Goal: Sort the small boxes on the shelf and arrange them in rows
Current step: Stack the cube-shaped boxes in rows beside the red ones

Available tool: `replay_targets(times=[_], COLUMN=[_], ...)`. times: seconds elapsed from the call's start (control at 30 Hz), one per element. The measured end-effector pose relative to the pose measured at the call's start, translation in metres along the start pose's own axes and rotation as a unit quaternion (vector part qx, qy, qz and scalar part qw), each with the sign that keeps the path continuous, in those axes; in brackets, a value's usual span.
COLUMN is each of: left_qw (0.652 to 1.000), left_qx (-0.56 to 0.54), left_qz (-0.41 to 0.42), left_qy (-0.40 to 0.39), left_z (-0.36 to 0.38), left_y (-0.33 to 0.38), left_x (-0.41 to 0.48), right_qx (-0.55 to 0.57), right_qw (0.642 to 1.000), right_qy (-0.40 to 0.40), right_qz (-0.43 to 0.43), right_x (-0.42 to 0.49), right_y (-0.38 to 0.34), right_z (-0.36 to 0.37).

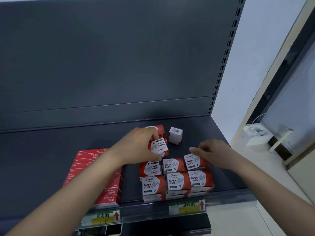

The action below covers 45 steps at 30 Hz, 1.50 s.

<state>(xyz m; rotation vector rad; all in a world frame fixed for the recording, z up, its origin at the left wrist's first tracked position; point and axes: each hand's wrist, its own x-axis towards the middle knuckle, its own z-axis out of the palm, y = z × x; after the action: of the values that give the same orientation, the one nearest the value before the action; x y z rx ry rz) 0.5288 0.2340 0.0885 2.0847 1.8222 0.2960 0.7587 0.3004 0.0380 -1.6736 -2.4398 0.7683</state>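
Note:
Several red-and-white paper clip boxes stand in rows near the front of the dark shelf (51,150). My left hand (136,145) grips one paper clip box (158,147), lifted and tilted above the back-left of the rows. My right hand (213,154) rests on the back-right box (194,161) of the group, fingers on its far side. Behind my left hand another red box (157,129) is partly hidden. A box with its white barcode face up (175,135) stands alone further back.
A block of flat red staple boxes (102,184) fills the shelf's left front, under my left forearm. Two price labels with red arrows (186,206) hang on the front edge. A slotted upright (225,57) and a white wall bound the right side.

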Motion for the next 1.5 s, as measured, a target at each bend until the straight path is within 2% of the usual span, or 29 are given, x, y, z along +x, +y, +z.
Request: replay_targets(times=[0.17,0.23,0.3,0.37,0.47,0.53,0.6,0.67,0.83,0.9,1.0,1.13,1.27,1.37,1.43,1.5], left_qw=[0.999,0.998,0.997,0.996,0.986,0.983,0.983,0.985,0.996,0.998,0.999,0.999,0.994,0.995,0.996,0.997], left_qx=[-0.027,-0.039,-0.049,-0.053,-0.087,-0.109,-0.123,-0.113,-0.033,-0.026,-0.016,0.003,-0.069,-0.094,-0.065,-0.026], left_qz=[-0.029,-0.043,-0.054,-0.047,-0.023,-0.016,-0.017,-0.039,-0.062,-0.055,-0.041,-0.015,-0.015,-0.025,-0.041,-0.053], left_qy=[-0.020,-0.024,-0.005,0.055,0.137,0.148,0.138,0.122,0.047,0.030,0.032,0.041,0.086,0.024,-0.034,-0.060], left_z=[0.003,0.003,0.002,0.004,0.009,0.012,0.009,0.001,-0.006,-0.002,0.005,0.008,-0.006,-0.019,-0.017,-0.009], left_y=[-0.006,-0.008,-0.008,-0.006,0.003,0.008,0.006,-0.007,-0.043,-0.045,-0.044,-0.042,-0.045,-0.053,-0.058,-0.061], left_x=[-0.004,-0.005,-0.005,-0.001,0.005,0.009,0.014,0.018,0.031,0.037,0.045,0.052,0.043,0.024,0.013,0.008], right_qx=[-0.046,-0.022,0.052,0.174,0.368,0.421,0.438,0.412,0.199,0.134,0.040,0.006,0.020,0.026,0.026,0.019], right_qw=[0.997,0.992,0.984,0.976,0.926,0.903,0.897,0.910,0.977,0.988,0.993,0.985,0.980,0.975,0.973,0.973], right_qy=[0.019,0.086,0.127,0.079,-0.052,-0.067,-0.043,-0.017,-0.008,-0.029,-0.055,-0.122,-0.154,-0.178,-0.191,-0.196], right_qz=[-0.052,-0.086,-0.112,-0.108,-0.070,-0.053,-0.044,-0.053,-0.078,-0.067,-0.094,-0.117,-0.128,-0.130,-0.127,-0.123], right_x=[-0.001,-0.002,-0.002,0.001,0.006,0.011,0.018,0.026,0.040,0.043,0.048,0.051,0.056,0.058,0.059,0.059], right_y=[0.001,-0.005,-0.020,-0.040,-0.068,-0.075,-0.073,-0.063,-0.044,-0.043,-0.042,-0.044,-0.046,-0.047,-0.047,-0.048], right_z=[0.010,0.007,0.001,-0.004,-0.002,0.002,0.000,-0.006,-0.020,-0.020,-0.017,-0.013,-0.011,-0.008,-0.005,-0.004])
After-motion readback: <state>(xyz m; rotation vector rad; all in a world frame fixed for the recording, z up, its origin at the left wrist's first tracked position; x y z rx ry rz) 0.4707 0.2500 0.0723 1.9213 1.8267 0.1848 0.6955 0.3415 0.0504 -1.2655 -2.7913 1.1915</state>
